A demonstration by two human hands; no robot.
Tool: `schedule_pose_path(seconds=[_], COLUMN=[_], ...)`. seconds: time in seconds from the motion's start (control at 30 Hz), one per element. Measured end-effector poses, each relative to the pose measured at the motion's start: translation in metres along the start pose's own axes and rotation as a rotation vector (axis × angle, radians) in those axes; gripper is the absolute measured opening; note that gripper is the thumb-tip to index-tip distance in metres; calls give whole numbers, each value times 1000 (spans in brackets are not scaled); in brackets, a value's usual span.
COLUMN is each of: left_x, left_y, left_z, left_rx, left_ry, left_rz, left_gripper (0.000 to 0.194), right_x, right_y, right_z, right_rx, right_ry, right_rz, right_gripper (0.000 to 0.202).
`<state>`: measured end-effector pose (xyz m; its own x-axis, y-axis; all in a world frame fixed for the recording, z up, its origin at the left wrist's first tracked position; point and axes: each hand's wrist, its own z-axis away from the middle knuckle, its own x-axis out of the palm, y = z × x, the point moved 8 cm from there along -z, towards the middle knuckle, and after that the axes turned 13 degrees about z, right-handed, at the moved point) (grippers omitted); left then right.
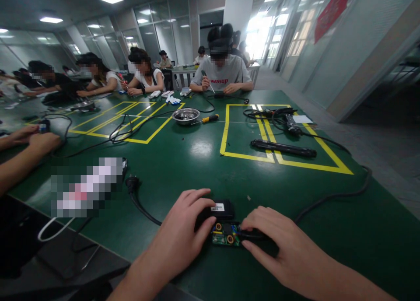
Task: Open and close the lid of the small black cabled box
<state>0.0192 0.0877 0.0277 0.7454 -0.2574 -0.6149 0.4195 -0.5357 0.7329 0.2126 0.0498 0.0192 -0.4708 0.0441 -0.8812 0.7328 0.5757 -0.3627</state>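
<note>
A small green circuit board with two copper-coloured ring coils lies near the table's front edge, between my hands. Just behind it is a black plastic case with a white printed label. My left hand curls over the left end of the case, its thumb beside the board's left edge. Between thumb and fingers, my right hand pinches the board's right end, where a black cable meets it. A black power plug lies to the left, its cord running under my left hand. The left fingers' exact contact is partly hidden.
A blurred-out white object lies left, near another person's hands. Further back are a metal bowl, a yellow-black screwdriver, a black bar and tangled cables. Across the table, a person holds a screwdriver.
</note>
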Motion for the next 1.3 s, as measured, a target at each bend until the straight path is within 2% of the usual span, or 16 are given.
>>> schedule_pose_path(seconds=[0.13, 0.27, 0.47, 0.6, 0.67, 0.83, 0.97, 1.07, 1.17, 1.3], left_x=[-9, -4, 2, -2, -4, -5, -9, -9, -3, 6], left_y=[10, 5, 4, 8, 7, 6, 16, 18, 10, -10], left_z=[19, 31, 29, 27, 27, 30, 25, 14, -1, -14], left_rx=[75, 38, 16, 63, 70, 107, 178, 172, 107, -36], left_ry=[41, -45, -119, -97, -82, -83, -54, -13, -18, -65], left_rz=[0, -48, -36, 7, 15, -30, -136, -126, -104, -118], left_gripper=[26, 20, 18, 20, 21, 19, 20, 23, 36, 35], right_x=[-2, -2, 2, -3, -6, -7, -4, -3, -3, -7], right_y=[-1, -1, 3, 1, -1, -2, -1, -1, -2, -2], right_z=[0, 1, 4, 3, 1, -1, 2, 2, -1, -2], right_rx=[-7, -9, 22, 16, 10, -18, -34, -38, -42, -18], right_ry=[31, 44, 32, 65, 69, 69, 94, 78, 41, 66], right_rz=[1, -18, -53, -38, -40, -28, 37, 37, 29, 25], right_gripper=[23, 27, 25, 25, 19, 18, 18, 17, 18, 20])
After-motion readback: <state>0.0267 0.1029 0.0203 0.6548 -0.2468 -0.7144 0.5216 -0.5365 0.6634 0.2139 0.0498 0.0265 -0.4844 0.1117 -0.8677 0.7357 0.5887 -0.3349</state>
